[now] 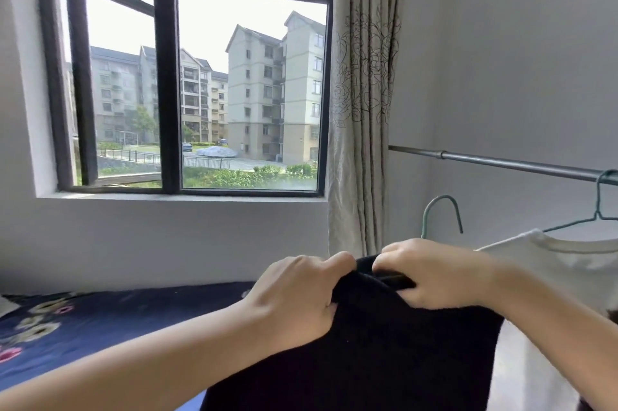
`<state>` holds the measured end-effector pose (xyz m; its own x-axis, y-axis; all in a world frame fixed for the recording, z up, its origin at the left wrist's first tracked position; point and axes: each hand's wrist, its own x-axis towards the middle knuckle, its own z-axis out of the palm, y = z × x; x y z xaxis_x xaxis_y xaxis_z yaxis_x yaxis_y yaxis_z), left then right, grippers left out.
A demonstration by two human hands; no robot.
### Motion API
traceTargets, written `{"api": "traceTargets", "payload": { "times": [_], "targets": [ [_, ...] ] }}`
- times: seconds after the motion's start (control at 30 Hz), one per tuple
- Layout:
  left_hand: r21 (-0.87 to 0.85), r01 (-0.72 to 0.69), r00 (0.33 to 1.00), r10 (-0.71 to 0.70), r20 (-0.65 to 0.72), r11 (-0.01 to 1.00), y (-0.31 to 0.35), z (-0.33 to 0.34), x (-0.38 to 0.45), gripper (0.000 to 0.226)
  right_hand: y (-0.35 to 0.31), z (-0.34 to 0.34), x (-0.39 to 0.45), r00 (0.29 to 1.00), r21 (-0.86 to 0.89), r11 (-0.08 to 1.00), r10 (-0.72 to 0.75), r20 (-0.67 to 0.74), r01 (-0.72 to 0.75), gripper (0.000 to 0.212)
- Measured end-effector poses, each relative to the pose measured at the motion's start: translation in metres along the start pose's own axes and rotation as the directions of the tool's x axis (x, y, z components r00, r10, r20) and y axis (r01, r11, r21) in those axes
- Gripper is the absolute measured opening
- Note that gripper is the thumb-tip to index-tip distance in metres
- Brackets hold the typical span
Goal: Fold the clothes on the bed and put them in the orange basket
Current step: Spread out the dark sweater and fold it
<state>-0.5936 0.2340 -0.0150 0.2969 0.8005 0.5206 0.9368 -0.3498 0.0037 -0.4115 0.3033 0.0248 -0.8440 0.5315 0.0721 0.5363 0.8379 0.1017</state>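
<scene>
Your left hand (297,297) and right hand (431,273) hold up a black garment (384,350) in front of you, above the bed (83,337). The fingers of both hands are curled tight on its top edge, close together. A white shirt (551,273) hangs on a hanger (598,210) at the right.

This is a bedroom in a home: a bed (67,327) with a flowery blue cover, a curtain (363,103), and a clothes rail (501,161) with hangers.
</scene>
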Motion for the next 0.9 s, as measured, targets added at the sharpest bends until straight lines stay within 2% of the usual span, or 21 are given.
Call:
{"api": "traceTargets", "payload": {
  "times": [0.07,0.13,0.2,0.27,0.33,0.4,0.47,0.53,0.67,0.73,0.83,0.9],
  "targets": [
    [0.058,-0.036,0.999,0.035,0.016,0.998,-0.002,-0.005,-0.001,0.035,-0.001,0.005,0.008,0.999,0.057,0.998,-0.026,-0.028,0.028,0.017],
    [0.19,-0.115,0.993,0.106,0.058,0.975,-0.004,-0.018,0.003,0.035,0.002,0.004,0.015,0.996,0.082,0.996,-0.032,-0.081,0.039,0.021],
    [0.325,-0.194,0.979,0.164,0.117,0.926,-0.008,-0.035,0.012,0.032,0.008,0.0,0.022,0.979,0.074,0.993,-0.079,-0.189,0.094,0.026],
    [0.359,-0.204,0.976,0.159,0.15,0.911,-0.012,-0.057,0.018,0.027,0.014,-0.005,0.029,0.926,0.007,0.988,-0.144,-0.349,0.156,0.039],
    [0.266,-0.188,0.972,0.141,0.186,0.945,-0.02,-0.074,0.022,0.02,0.018,-0.01,0.033,0.835,-0.127,0.973,-0.231,-0.499,0.193,0.046],
    [0.042,-0.101,0.97,0.089,0.228,0.994,-0.03,-0.089,0.021,0.002,0.021,-0.012,0.034,0.729,-0.267,0.945,-0.316,-0.607,0.187,0.045],
    [-0.087,-0.079,0.976,0.095,0.197,0.993,-0.042,-0.094,0.014,0.023,0.026,-0.013,0.033,0.636,-0.34,0.925,-0.365,-0.68,0.167,0.055],
    [-0.132,-0.11,0.977,0.131,0.169,0.985,-0.053,-0.091,0.007,0.025,0.034,-0.013,0.031,0.584,-0.369,0.919,-0.377,-0.719,0.14,0.06],
    [-0.226,-0.175,0.97,0.207,0.126,0.958,-0.063,-0.074,-0.005,0.019,0.046,-0.013,0.028,0.588,-0.371,0.923,-0.359,-0.725,0.106,0.06],
    [-0.38,-0.214,0.953,0.279,0.122,0.9,-0.062,-0.071,-0.008,0.014,0.046,-0.012,0.029,0.6,-0.395,0.912,-0.378,-0.705,0.11,0.059],
    [-0.593,-0.167,0.875,0.395,0.278,0.788,-0.055,-0.071,-0.013,0.022,0.044,-0.009,0.028,0.602,-0.475,0.869,-0.454,-0.657,0.138,0.056],
    [-0.681,-0.077,0.855,0.4,0.332,0.728,-0.053,-0.067,-0.013,0.019,0.045,-0.007,0.025,0.589,-0.513,0.846,-0.489,-0.643,0.143,0.057]
  ]
}}
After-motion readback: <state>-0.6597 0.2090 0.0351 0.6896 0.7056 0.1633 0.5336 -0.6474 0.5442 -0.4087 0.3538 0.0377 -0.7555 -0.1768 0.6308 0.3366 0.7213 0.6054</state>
